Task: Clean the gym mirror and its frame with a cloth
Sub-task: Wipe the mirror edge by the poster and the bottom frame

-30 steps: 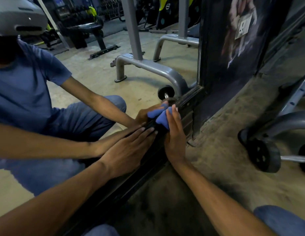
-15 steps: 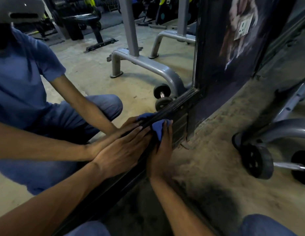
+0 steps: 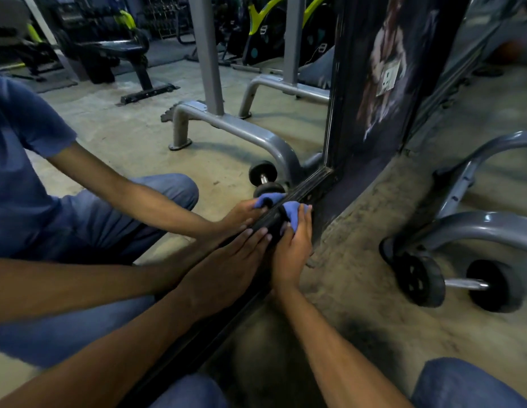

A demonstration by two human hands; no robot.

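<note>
Compared with 0.5 s ago, my right hand (image 3: pixel 291 248) is gripping the blue cloth (image 3: pixel 293 212) nearer the frame's (image 3: pixel 309 187) bottom right corner, my left hand (image 3: pixel 227 269) is lying flat against the mirror (image 3: pixel 227 148), and 1 dumbbell (image 3: pixel 459 282) is lying on the floor (image 3: pixel 359 275) nearby.

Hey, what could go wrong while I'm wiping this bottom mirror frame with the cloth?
The left hand presses flat against the mirror and may leave fresh smudges. The right hand pinches the blue cloth on the bottom frame just above the dusty floor, so the cloth may pick up grit.
</note>
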